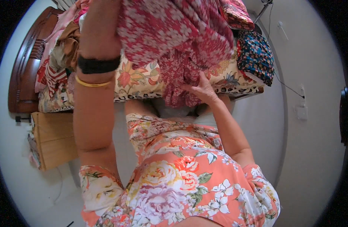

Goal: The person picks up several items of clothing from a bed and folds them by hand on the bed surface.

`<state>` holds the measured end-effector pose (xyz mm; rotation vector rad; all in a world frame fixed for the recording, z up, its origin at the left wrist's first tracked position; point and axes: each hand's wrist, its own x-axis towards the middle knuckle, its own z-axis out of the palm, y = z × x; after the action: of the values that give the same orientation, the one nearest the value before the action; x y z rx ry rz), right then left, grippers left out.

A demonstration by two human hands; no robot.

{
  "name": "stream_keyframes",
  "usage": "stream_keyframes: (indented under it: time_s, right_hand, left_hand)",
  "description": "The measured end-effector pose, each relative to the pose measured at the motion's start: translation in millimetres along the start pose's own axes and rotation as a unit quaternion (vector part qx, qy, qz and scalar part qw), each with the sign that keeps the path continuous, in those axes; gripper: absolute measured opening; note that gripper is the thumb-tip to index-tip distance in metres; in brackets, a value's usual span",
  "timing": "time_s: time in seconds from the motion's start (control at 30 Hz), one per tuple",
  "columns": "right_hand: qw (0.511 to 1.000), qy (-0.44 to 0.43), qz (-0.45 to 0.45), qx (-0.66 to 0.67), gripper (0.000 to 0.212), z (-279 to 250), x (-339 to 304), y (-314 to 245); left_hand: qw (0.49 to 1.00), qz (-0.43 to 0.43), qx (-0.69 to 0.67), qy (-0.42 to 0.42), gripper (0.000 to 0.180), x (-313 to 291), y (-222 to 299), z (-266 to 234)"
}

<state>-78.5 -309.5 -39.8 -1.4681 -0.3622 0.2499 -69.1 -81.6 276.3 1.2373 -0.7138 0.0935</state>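
Observation:
A crimson cloth with white flowers (159,34) is lifted in front of me, its top cut off by the upper edge. Its lower, bunched part hangs over the near edge of the bed. My right hand (204,90) grips this lower part, thumb and fingers closed on the folds. On the left, my raised arm wears a black band and a yellow bangle. Beyond the band, the blurred back of my left hand (100,32) is beside the cloth's left side; its fingers lie out of sight.
The bed (134,73) has a cream floral cover. Clothes (66,45) are heaped at its left, by a dark wooden headboard (24,60). A dark blue patterned cushion-like bundle (256,56) and a red one (237,14) lie right. A cardboard box (55,140) stands lower left.

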Motion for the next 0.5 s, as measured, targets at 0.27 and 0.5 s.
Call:
stream_keyframes:
  time_s: [0.27, 0.5]
  right_hand:
    - [0.964, 0.005, 0.196, 0.181, 0.035, 25, 14, -13]
    - [0.991, 0.1, -0.093, 0.006, 0.048, -131, 43, -20]
  left_hand:
    - [0.919, 0.251, 0.285, -0.11, 0.041, 12, 82, -37]
    - [0.741, 0.071, 0.656, 0.122, 0.039, -9, 138, -156]
